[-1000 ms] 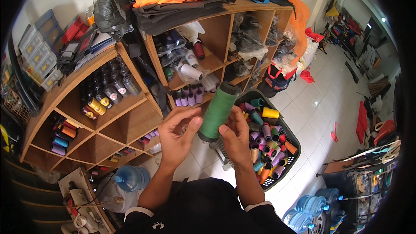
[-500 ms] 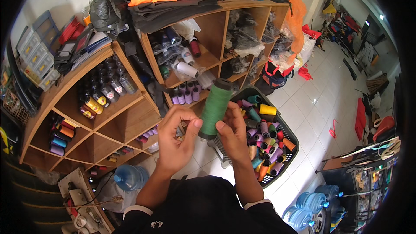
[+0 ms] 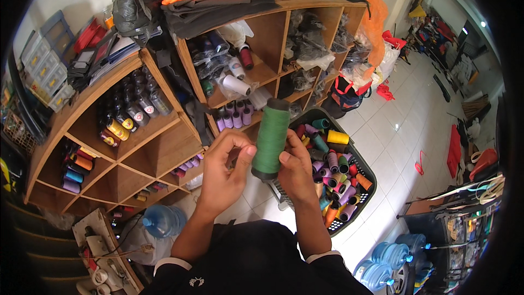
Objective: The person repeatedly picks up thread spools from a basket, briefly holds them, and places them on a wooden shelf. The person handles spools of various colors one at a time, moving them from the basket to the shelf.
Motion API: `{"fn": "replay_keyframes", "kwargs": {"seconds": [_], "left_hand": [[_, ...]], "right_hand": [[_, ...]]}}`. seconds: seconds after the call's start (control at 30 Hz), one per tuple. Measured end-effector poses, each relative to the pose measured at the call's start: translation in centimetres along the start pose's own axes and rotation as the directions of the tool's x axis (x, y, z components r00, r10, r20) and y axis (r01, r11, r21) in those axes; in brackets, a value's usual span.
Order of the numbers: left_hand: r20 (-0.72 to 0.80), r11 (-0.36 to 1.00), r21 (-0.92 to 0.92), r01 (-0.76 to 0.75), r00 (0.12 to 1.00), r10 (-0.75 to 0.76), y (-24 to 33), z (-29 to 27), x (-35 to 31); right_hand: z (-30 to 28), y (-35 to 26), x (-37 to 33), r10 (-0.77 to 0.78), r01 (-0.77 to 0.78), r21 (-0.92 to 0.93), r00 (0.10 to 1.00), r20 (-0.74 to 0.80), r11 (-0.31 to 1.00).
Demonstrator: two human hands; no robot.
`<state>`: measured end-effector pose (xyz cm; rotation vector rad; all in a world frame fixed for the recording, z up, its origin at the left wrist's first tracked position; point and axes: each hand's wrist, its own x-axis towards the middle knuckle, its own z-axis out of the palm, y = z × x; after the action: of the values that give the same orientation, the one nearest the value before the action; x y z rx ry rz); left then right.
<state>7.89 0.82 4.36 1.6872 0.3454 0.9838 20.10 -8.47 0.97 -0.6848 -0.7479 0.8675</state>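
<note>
Grip on the green spool (image 3: 272,139) is coming from the right hand (image 3: 297,172): its thumb is pressing the lower right side while fingers are curling behind, so that hand is clamped on it. Left hand (image 3: 224,172) is hovering at the spool's left edge, thumb and forefinger tips meeting or nearly meeting; cannot tell whether they are pinching a loose thread.

Spool is standing mid-frame between both hands, long axis running nearly upright, top leaning slightly toward frame right, upper half rising above the thumbs. Right hand is the nearer, being in contact; left fingertips are resting just beside, contact uncertain.

Outward: dark basket (image 3: 373,177) is sitting right of centre, partly behind the right hand, holding mixed spools (image 3: 344,186); a yellow spool (image 3: 338,137) is lying near its upper end. Purple spools (image 3: 238,120) are standing in the wooden shelf (image 3: 271,30), up and left of the green spool. Blue water jug (image 3: 164,221) is sitting lower left; more jugs (image 3: 376,276) are crowding the lower right.
</note>
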Motion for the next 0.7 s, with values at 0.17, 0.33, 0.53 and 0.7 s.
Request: {"fn": "replay_keyframes", "kwargs": {"seconds": [0.17, 0.33, 0.53, 0.7], "left_hand": [[0.049, 0.997, -0.043, 0.064, 0.997, -0.062, 0.0, -0.1, 0.1], [0.093, 0.969, -0.215, 0.121, 0.99, -0.103, -0.6, -0.1, 0.5], [0.187, 0.917, -0.316, 0.242, 0.964, -0.189, -1.4, -0.5, 0.8], [0.206, 0.908, -0.345, 0.236, 0.963, -0.172, -1.5, -0.8, 0.7]], "right_hand": [[-0.3, 0.1, 0.1, 0.023, -0.023, 0.03, 1.0, -0.004, 0.999], [-0.2, -0.1, 0.3, 0.094, -0.084, 0.1, 0.991, -0.099, 0.991], [-0.5, 0.0, 0.2, 0.103, -0.097, 0.064, 0.99, -0.096, 0.993], [-0.3, -0.1, 0.3, 0.108, -0.101, 0.082, 0.992, -0.072, 0.991]]}}
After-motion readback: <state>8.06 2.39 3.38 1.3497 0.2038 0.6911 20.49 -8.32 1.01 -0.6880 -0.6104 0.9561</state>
